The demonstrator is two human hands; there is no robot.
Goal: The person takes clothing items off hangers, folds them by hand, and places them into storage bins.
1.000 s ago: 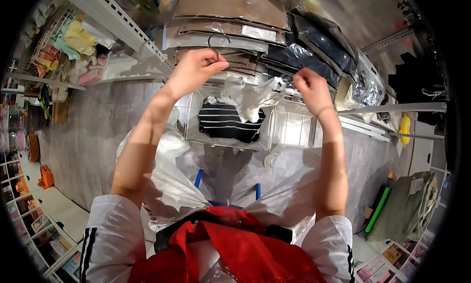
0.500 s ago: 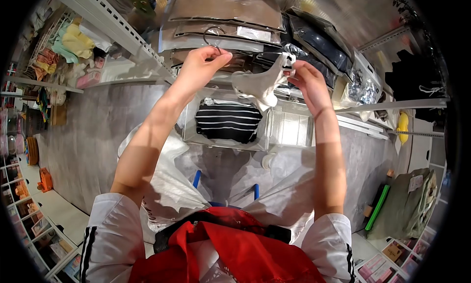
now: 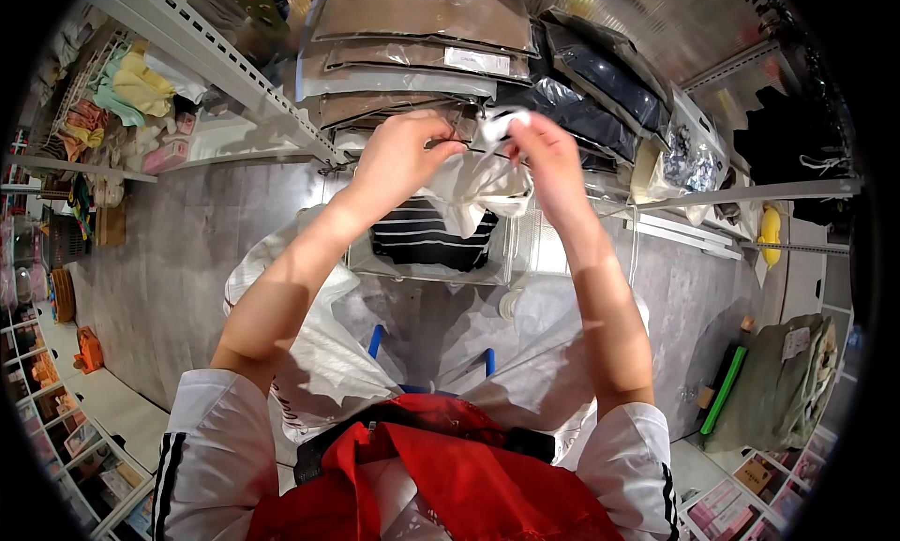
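Observation:
My left hand (image 3: 403, 158) is closed in a pinch on a thin dark hanger (image 3: 480, 151), most of which is hidden behind my fingers and the cloth. From the hanger hangs a small white garment (image 3: 466, 196) of soft fabric; its exact kind is unclear. My right hand (image 3: 551, 166) pinches a white upper part of this garment, blurred by motion, close to the hanger's right side. Directly below, a clear plastic bin (image 3: 506, 260) holds folded black cloth with white stripes (image 3: 427, 239), partly covered by the hanging garment.
Brown garments in clear bags (image 3: 422, 21) are stacked on the shelf ahead, beside dark bagged ones (image 3: 600, 67). A metal shelf upright (image 3: 220, 67) stands at left, and a white rail (image 3: 750, 202) crosses at right. An olive bag (image 3: 773, 382) sits at lower right.
Both hands have come closer together, the right one moving left and the left one slightly right and down. The white garment has shifted left and lower, and the hanger's hook no longer shows clearly.

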